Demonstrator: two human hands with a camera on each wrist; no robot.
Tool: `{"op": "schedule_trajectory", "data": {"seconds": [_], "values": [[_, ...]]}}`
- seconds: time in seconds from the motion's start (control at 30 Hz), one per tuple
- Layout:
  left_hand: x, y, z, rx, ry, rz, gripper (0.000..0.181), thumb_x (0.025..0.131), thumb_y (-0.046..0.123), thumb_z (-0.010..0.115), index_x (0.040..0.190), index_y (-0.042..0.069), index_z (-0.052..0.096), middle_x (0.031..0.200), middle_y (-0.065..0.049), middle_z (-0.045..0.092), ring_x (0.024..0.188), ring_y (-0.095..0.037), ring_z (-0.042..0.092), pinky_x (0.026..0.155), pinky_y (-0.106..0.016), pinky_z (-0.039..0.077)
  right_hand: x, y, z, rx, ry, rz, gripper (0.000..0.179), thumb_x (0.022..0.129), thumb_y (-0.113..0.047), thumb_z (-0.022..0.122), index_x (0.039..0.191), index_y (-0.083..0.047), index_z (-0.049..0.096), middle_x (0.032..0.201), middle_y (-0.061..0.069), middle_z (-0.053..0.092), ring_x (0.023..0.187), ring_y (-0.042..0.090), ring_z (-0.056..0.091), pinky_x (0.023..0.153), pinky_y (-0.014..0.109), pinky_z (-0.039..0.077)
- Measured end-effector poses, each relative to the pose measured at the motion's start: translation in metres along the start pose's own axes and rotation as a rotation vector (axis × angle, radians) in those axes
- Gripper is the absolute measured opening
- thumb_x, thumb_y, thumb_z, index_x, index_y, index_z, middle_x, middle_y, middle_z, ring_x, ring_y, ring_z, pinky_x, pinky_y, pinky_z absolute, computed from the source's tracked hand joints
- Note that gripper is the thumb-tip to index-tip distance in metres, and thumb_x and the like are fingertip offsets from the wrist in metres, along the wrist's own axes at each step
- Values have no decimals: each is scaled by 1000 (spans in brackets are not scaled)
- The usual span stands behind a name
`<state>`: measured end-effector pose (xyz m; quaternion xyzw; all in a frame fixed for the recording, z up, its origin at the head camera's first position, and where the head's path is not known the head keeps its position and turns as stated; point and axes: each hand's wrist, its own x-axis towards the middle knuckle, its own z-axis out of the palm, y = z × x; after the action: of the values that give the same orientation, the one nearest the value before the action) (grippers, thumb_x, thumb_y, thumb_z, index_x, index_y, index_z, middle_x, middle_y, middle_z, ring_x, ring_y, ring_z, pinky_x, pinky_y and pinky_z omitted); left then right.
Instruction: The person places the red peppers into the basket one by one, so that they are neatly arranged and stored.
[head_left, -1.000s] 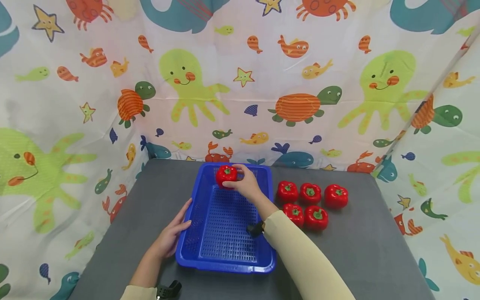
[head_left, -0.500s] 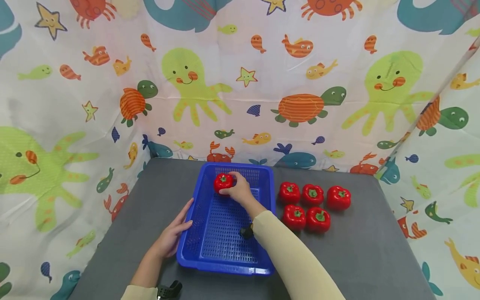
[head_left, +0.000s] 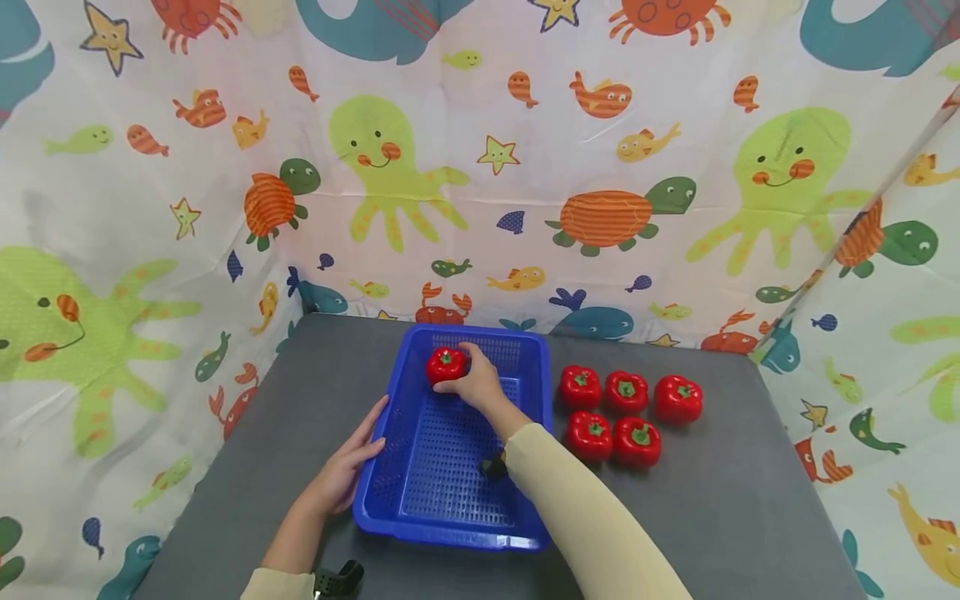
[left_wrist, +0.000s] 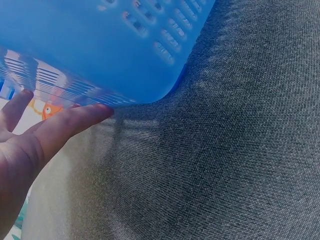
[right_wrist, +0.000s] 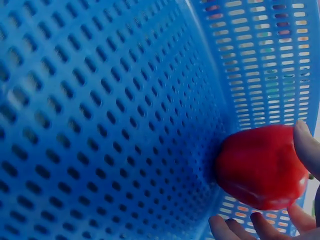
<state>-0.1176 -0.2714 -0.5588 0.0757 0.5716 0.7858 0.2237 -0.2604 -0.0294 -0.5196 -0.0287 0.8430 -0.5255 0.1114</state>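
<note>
A red bell pepper (head_left: 446, 367) is inside the blue plastic basket (head_left: 450, 533), near its far left corner. My right hand (head_left: 480, 385) reaches in from the right and holds that pepper between thumb and fingers. The right wrist view shows the pepper (right_wrist: 262, 167) low in the basket beside the slotted wall, with the thumb at one side and a finger at the other. Outside the basket, my left hand (head_left: 343, 471) touches its left side with extended fingers. In the left wrist view, two fingers of the left hand (left_wrist: 47, 135) lie along the basket wall (left_wrist: 100, 55).
Several red bell peppers (head_left: 626, 392) stand in two rows on the grey table (head_left: 720, 500), right of the basket. A curtain (head_left: 480, 108) printed with sea animals closes off the back and both sides.
My right hand has lowered the bell pepper into the basket, slightly left and nearer to me. Over the last half second it has hardly moved. The left hand stays at the basket's side.
</note>
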Motion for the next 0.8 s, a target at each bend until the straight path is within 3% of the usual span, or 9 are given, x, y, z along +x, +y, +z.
{"op": "schedule_trajectory", "data": {"seconds": [0.37, 0.8], "values": [[0, 1, -1, -3, 9, 10, 61, 111, 18, 33, 160, 47, 9, 170, -5, 2, 148, -51, 23, 106, -64, 40, -9, -18, -20, -33, 43, -43, 86, 78, -27, 88, 151, -18, 43, 151, 14, 49, 139, 36, 46, 107, 58, 46], [-1, 1, 3, 4, 19, -1, 61, 111, 19, 34, 159, 48, 10, 170, -3, 1, 149, -50, 23, 106, -63, 41, -36, -36, -56, 7, 66, -121, 88, 78, -40, 87, 152, -23, 43, 154, 12, 46, 143, 36, 41, 110, 62, 41]]}}
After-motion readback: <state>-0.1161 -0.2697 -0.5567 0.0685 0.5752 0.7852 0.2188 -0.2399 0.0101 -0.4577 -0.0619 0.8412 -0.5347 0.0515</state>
